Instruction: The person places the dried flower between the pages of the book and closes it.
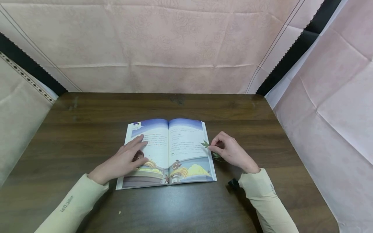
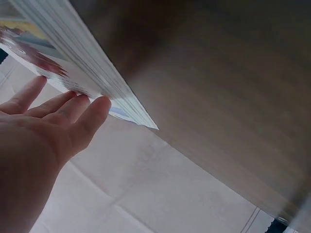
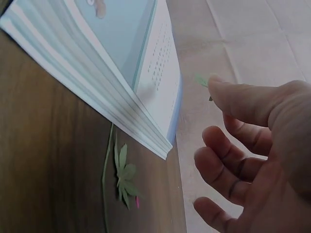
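Observation:
An illustrated book (image 1: 183, 145) lies spread on the wooden table, its pages showing text and pictures. My left hand (image 1: 123, 160) rests on the left page with fingers straight and spread; the left wrist view shows its fingertips at the page near the book's edge. By the right page's outer edge, my right hand (image 1: 231, 150) pinches a small green leaf (image 1: 205, 144) between thumb and forefinger. That leaf overlaps the page margin in the head view. On the table beside the book lies a second green leaf (image 3: 125, 174) with a long thin stem, partly hidden under my right hand in the head view.
Near the right sleeve sits a small dark object (image 1: 233, 183). A tiny pale scrap (image 1: 119, 212) lies in front of the book. A bit of pink (image 3: 137, 202) shows beside the second leaf. Pale cloth (image 1: 175, 48) hangs behind the wooden table (image 1: 87, 129) and along its sides.

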